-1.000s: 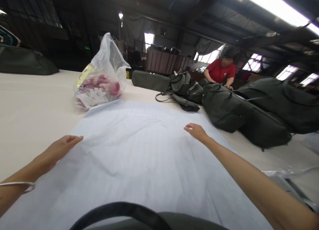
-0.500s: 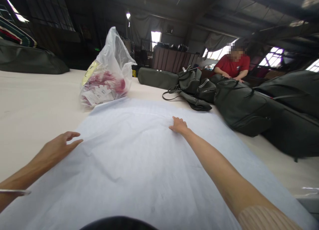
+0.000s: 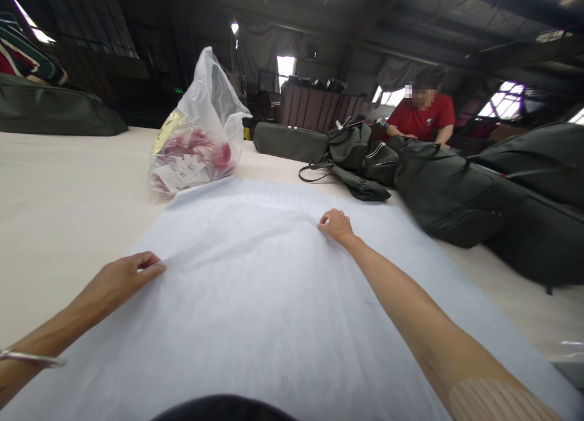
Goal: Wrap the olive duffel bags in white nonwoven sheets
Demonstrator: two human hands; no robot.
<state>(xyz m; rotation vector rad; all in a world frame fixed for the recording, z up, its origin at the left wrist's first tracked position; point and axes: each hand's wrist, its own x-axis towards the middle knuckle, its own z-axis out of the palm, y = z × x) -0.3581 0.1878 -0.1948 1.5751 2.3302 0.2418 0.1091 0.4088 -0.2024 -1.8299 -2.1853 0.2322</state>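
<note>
A large pale bluish-white sheet of thin fabric (image 3: 274, 299) lies spread over the table in front of me, with soft creases running between my hands. At its left edge, my left hand (image 3: 125, 278) pinches the sheet between thumb and fingers; a bangle circles that wrist. My right hand (image 3: 337, 225) reaches farther across, its thumb and fingertips closed on the sheet toward the far right. Beyond the far left part of the sheet stands a clear plastic bag (image 3: 201, 129) with pinkish-red bundles and white labels inside.
Dark green bags (image 3: 449, 193) line the right side, some with straps on the table (image 3: 59, 190). A long dark green case (image 3: 289, 142) lies at the back, another dark bag (image 3: 55, 107) at far left. A person in a red shirt (image 3: 424, 117) leans over the bags.
Both hands have closed on the sheet from a looser pose. My left hand moved slightly right and down, my right hand slightly right. A straighter crease now runs between them.
</note>
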